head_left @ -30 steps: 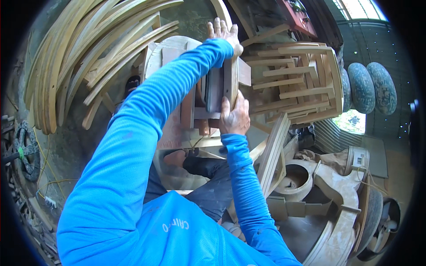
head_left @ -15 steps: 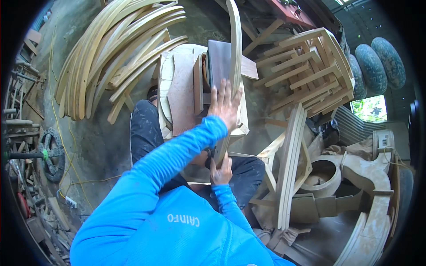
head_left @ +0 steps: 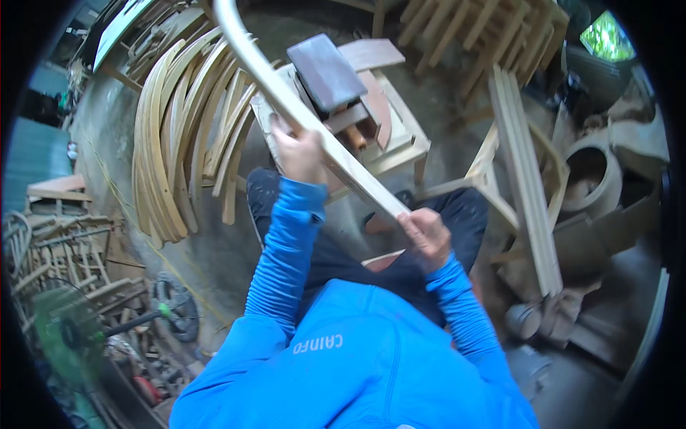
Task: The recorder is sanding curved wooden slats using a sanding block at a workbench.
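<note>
A long, curved wooden strip (head_left: 341, 159) slants across in front of me, its far end rising past the upper edge. My left hand (head_left: 299, 151) is closed round its middle part, slightly blurred. At the strip's near end my right hand (head_left: 426, 236) grips it, thumb on top. Just beyond the strip a grey, flat-topped block (head_left: 326, 71) sits on a low wooden stand (head_left: 406, 151). The strip crosses above the stand's near side and hides part of it.
Several curved wooden strips (head_left: 158, 143) are heaped at the left. On the right, straight wooden bars (head_left: 527, 186) lean beside a wooden frame (head_left: 486, 171). Stacked frames (head_left: 493, 32) stand at the far right. A green fan (head_left: 68, 332) is at the lower left.
The strip has swung its far end leftward, away from the block. My left hand, flat on it before, now grips it further left; my right hand has moved right. The view has turned.
</note>
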The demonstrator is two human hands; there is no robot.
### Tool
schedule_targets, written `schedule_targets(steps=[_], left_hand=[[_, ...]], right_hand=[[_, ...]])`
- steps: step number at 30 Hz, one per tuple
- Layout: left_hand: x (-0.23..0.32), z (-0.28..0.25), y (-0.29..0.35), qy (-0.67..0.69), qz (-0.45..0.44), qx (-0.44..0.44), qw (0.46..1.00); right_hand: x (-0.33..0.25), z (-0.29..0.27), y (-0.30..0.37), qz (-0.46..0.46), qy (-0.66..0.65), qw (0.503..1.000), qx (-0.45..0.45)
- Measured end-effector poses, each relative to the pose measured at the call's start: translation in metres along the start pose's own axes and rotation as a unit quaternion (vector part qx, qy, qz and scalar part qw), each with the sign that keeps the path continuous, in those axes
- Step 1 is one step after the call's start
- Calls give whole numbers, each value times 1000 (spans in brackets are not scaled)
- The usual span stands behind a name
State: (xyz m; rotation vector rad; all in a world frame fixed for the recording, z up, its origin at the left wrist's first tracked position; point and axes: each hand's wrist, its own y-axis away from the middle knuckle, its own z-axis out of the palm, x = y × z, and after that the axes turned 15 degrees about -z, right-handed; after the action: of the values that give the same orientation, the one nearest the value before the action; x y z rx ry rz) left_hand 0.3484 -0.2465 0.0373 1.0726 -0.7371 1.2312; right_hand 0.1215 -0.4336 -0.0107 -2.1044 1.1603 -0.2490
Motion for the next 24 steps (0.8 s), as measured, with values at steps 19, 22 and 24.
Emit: schedule_targets(steps=[19,22,24], left_hand=[[88,-107,3,272,15,-144,951],[74,-122,-1,285,3,-182,941],[73,-131,-6,295,8,-238,925]], right_hand=[[17,-86,37,219,29,971,96],[16,-84,40,296,-18,948,114],[14,-76,43,339,-77,926,148]])
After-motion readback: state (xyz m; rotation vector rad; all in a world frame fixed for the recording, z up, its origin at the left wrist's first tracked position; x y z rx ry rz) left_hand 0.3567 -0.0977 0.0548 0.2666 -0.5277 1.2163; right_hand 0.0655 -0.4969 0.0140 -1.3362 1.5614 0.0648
